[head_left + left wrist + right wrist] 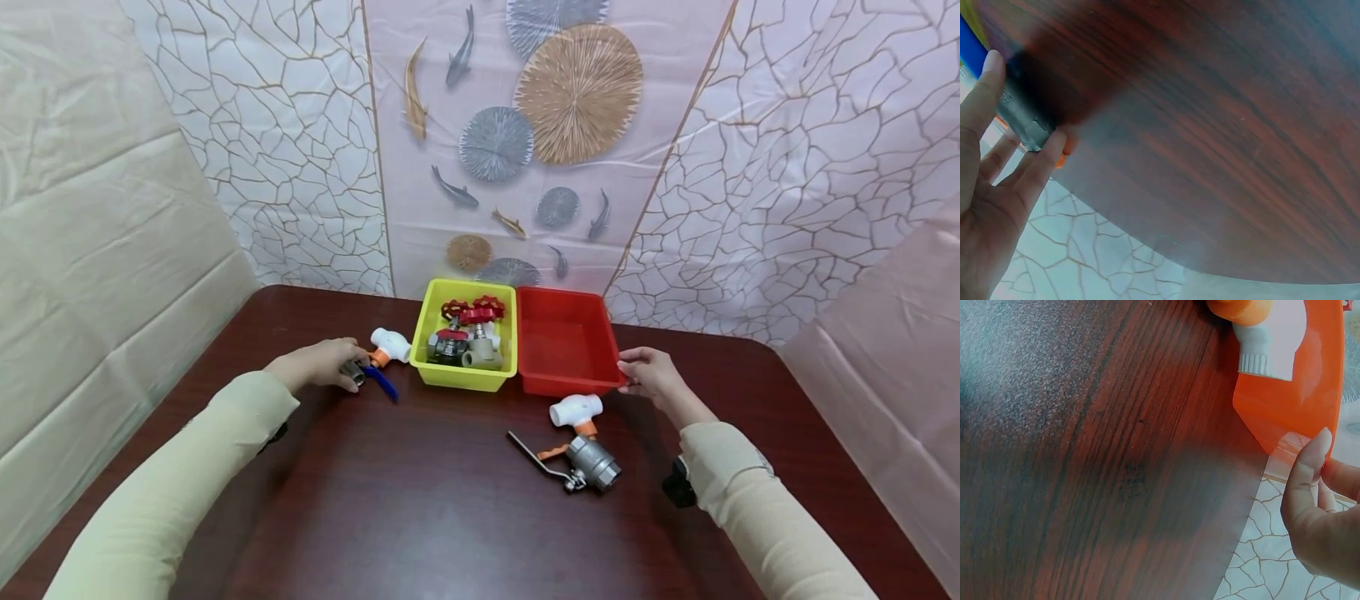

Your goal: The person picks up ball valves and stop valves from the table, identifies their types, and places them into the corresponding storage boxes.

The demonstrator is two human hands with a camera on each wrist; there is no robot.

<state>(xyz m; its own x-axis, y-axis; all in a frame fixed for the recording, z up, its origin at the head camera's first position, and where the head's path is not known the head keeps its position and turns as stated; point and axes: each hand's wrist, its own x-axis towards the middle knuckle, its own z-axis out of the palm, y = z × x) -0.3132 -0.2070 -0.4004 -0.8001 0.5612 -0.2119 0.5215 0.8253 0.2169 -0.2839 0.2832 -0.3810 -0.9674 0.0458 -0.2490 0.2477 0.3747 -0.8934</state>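
My left hand (330, 364) is at the left of the table, with thumb and fingers around a metal ball valve (1025, 115). The valve's blue lever (381, 382) sticks out to the right. Just behind it lies a white plastic valve (391, 343) with an orange handle. My right hand (654, 375) pinches the right front corner of the red bin (566, 386) between thumb and fingers. In front of that bin lie another white valve (576, 410) with an orange handle and a large metal ball valve (594, 463) with a long steel lever.
Left of the red bin and against it stands a yellow bin (465, 379), holding several valves with red handwheels (480, 312) and grey fittings. Both bins stand on the dark wooden table (420, 500) near its back edge. Patterned cloth (300, 150) hangs behind and at the sides.
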